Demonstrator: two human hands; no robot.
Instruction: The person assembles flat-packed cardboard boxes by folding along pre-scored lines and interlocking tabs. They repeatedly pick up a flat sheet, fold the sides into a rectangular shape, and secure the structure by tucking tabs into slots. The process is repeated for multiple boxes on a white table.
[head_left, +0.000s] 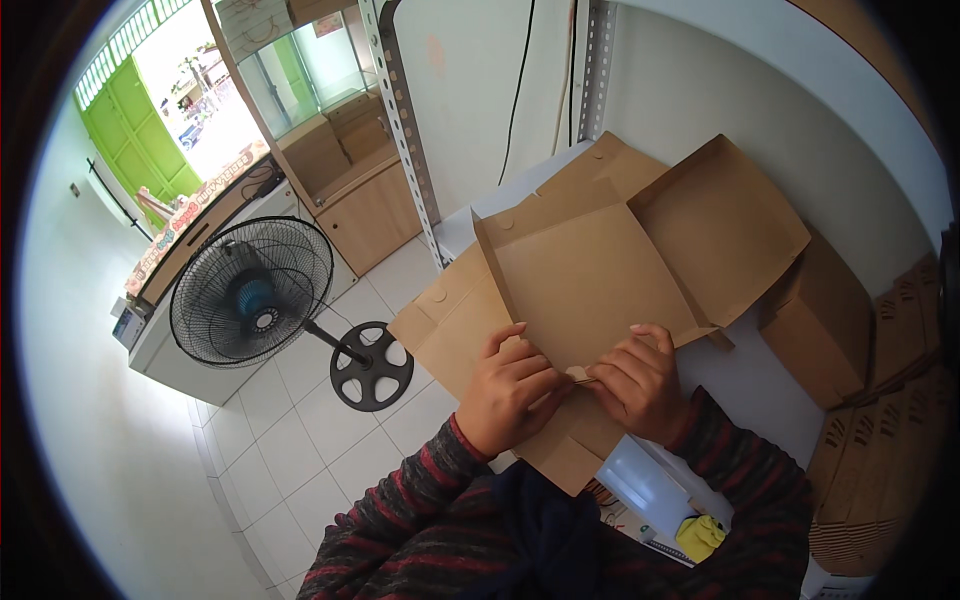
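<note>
A brown cardboard box (580, 265) lies partly folded on the white shelf, its lid panel (735, 230) spread open to the right with raised sides. At the box's near edge, my left hand (510, 390) is closed, thumb and fingers pinching the cardboard. Close beside it, my right hand (640, 380) grips the same edge with bent fingers. Between the two hands a small tab shows at the fold. A loose flap hangs toward my body below my hands. Under the box lies more flat cardboard (440, 305), sticking out at the left and back.
A black standing fan (255, 290) stands on the tiled floor at the left. Folded cardboard boxes (870, 470) are stacked at the right, near a closed brown box (820, 320). A yellow cloth (700, 537) lies low, near my right forearm. Perforated metal posts (410, 130) rise behind the shelf.
</note>
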